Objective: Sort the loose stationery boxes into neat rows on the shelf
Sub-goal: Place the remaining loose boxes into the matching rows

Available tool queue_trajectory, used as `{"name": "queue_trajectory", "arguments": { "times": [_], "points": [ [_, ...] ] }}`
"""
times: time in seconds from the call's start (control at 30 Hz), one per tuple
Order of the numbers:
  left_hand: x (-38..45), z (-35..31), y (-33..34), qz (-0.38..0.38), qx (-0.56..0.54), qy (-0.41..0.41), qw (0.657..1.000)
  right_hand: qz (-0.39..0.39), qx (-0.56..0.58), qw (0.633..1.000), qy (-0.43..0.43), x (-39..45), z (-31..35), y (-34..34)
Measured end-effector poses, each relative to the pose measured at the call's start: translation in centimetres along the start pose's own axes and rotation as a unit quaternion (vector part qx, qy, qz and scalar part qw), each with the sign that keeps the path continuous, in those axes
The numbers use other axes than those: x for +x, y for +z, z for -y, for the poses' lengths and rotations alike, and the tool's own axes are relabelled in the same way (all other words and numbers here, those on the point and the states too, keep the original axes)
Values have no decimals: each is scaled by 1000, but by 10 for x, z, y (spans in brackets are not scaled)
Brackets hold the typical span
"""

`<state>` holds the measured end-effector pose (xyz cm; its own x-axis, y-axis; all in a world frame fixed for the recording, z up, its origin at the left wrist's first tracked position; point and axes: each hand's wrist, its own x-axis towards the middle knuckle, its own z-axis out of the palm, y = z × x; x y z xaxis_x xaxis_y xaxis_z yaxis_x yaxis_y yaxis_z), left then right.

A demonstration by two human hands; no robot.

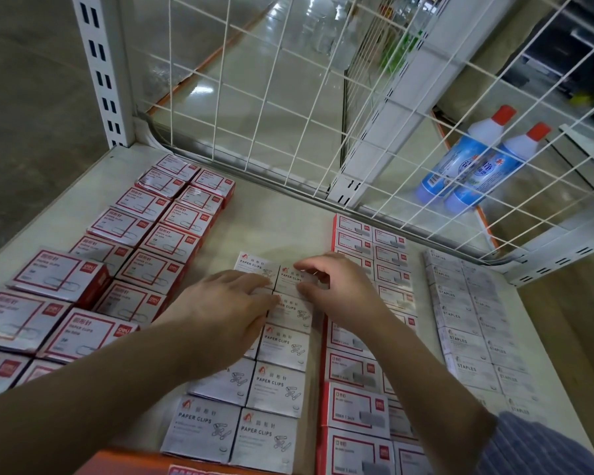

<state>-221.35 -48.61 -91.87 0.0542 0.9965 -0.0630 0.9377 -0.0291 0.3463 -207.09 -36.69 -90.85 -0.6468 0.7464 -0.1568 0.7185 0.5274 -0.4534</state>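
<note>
A double row of white paper-clip boxes (pixel 276 392) runs down the middle of the beige shelf (pixel 282 214). My left hand (pixel 220 310) lies flat on the left column near its far end, fingers spread over the boxes. My right hand (pixel 336 289) pinches the far right box (pixel 290 279) of that row between thumb and fingers. The farthest left box (pixel 254 264) sits just beyond my left fingertips. Red-and-white paper-clip boxes (pixel 151 234) fill rows on the left. Red-edged staple boxes (pixel 357 371) and grey staple boxes (pixel 474 323) stand in rows on the right.
A white wire grid (pixel 288 97) backs the shelf, with a slotted upright post (pixel 100 70) at the far left. Two blue bottles with red caps (pixel 474 162) lie behind the grid at the right. An orange box edge (pixel 134 462) shows at the bottom.
</note>
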Motion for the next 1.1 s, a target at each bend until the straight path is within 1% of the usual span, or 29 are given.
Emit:
{"name": "queue_trajectory", "arguments": {
  "times": [0.13, 0.23, 0.3, 0.47, 0.57, 0.73, 0.83, 1.1],
  "points": [
    [6, 1, -2, -27, -5, -19, 999, -7, -6, 1000, -2, 0, -1, 0],
    [16, 1, -6, -13, 3, -48, 999, -4, 4, 1000, 0, -1, -2, 1],
    [22, 2, -8, -7, -2, -54, 999, -3, 12, 1000, 3, -2, -2, 1],
    [23, 1, -10, 5, -17, -56, 998, -5, 17, 1000, 4, -2, -4, 3],
    [19, 1, -8, 7, -23, -58, 998, -29, 28, 999, 8, -5, -6, 4],
    [10, -4, -4, -28, -29, -38, 998, -73, 32, 997, 0, -13, -9, 6],
    [7, -11, -5, -44, -36, -19, 998, -100, 53, 994, -8, -16, -6, 5],
    [-2, -7, -9, -62, -42, -27, 997, -97, 50, 994, -8, -16, 4, 2]
  ]
}}
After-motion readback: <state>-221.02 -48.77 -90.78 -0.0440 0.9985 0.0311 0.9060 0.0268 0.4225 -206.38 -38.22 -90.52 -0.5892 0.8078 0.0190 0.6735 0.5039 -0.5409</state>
